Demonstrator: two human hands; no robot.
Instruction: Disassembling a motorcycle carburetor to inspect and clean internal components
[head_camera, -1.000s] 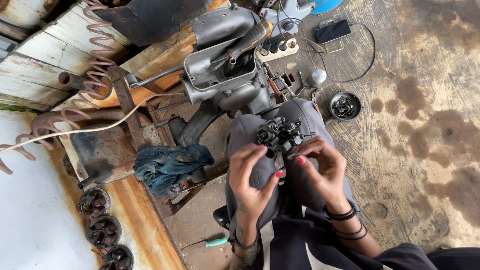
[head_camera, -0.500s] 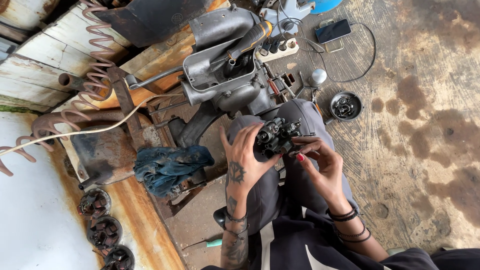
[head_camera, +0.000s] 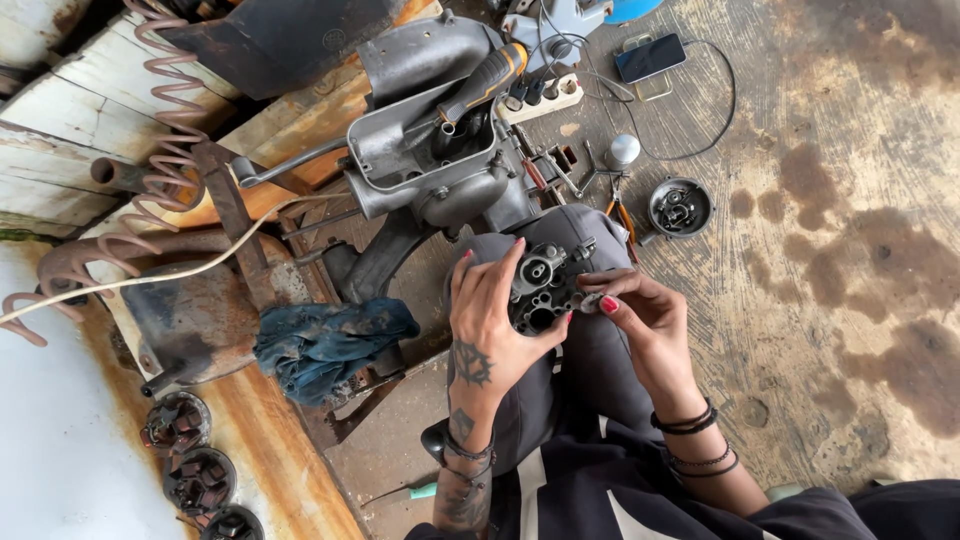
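My left hand (head_camera: 490, 320) grips a dark metal carburettor body (head_camera: 542, 288) over my knee, fingers wrapped around its left side. At the part's right edge, my right hand (head_camera: 645, 320) pinches a small metal piece (head_camera: 590, 298) between thumb and fingertips. Both hands have red nails and dark wristbands. Just beyond them, a grey engine casing (head_camera: 430, 150) rests on the floor with an orange-handled screwdriver (head_camera: 485, 85) lying on top.
A blue rag (head_camera: 330, 340) lies left of my knee. Pliers, small tools and a round metal part (head_camera: 680, 207) sit on the stained concrete floor to the right. A phone (head_camera: 650, 57), power strip and cables are at the top. Dark round parts (head_camera: 195, 470) lie bottom left.
My left hand has shifted up and closed around the carburettor's left side. The right hand has moved to the part's right edge. The view has tilted slightly.
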